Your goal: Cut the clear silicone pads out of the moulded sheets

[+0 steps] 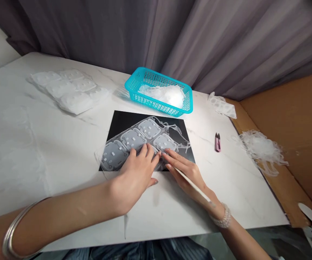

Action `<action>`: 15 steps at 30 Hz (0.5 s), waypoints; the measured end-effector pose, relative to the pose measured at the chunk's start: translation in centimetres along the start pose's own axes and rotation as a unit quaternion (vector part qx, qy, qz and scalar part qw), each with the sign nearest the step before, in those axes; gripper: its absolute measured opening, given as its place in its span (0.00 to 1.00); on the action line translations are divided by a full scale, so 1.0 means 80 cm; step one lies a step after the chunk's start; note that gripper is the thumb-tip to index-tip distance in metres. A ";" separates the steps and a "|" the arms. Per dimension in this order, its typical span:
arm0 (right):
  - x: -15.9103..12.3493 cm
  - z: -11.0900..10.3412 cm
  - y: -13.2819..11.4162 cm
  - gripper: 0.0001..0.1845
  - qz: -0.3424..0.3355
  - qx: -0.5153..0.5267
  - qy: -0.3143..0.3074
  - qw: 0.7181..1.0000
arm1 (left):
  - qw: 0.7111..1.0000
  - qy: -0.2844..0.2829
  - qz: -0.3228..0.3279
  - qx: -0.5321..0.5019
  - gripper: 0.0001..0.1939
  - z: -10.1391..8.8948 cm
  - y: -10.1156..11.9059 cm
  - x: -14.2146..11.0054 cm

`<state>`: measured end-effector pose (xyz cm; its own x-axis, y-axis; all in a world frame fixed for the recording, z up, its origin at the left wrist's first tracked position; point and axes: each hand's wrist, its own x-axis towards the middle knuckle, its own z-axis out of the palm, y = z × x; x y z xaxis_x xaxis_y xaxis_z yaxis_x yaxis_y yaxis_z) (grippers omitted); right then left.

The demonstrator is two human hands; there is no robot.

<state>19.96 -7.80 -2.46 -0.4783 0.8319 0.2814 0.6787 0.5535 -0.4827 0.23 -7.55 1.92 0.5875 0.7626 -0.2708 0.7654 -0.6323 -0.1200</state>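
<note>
the patterned sheet (pixel 132 139) is pressed on the black mat (pixel 123 121) by the loosely spread left hand (pixel 138 167), nothing gripped; a white stick (pixel 193 185) is pinched by the right hand (pixel 186 171) — with uneven pressure, the sheet could be shifted.

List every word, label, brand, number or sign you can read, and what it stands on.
None can be read.
The translucent panelled sheet shows shapes, no legible lettering.
The turquoise basket shows only its lattice.
On the snips and the pale stick, any marking is too small to read.
</note>
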 end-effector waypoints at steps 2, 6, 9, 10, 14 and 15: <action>0.000 -0.005 -0.001 0.20 0.030 0.023 -0.008 0.999 | 1.000 -0.003 0.000 -0.002 0.38 0.000 0.000 0.000; -0.002 -0.002 0.001 0.19 0.002 -0.004 -0.008 1.000 | 1.000 0.000 -0.001 -0.003 0.40 0.003 0.001 0.000; 0.001 0.011 0.004 0.18 -0.046 -0.090 0.009 0.995 | 1.000 0.012 -0.002 0.000 0.38 0.007 0.003 0.000; 0.004 0.014 0.005 0.18 -0.053 -0.116 0.010 0.992 | 1.000 0.016 -0.003 0.001 0.38 0.009 0.004 0.000; 0.017 0.020 0.011 0.20 -0.066 -0.141 -0.017 0.988 | 1.000 0.018 -0.012 -0.006 0.39 0.010 0.006 0.002; 0.019 0.021 0.014 0.21 -0.069 -0.131 -0.021 0.989 | 1.000 0.015 -0.013 -0.011 0.39 0.011 0.006 0.003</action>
<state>19.07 -6.00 -3.92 -0.5965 0.7477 0.2917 0.7229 0.6584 -0.2096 0.52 -7.84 0.96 0.5754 0.7822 -0.2390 0.7853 -0.6100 -0.1057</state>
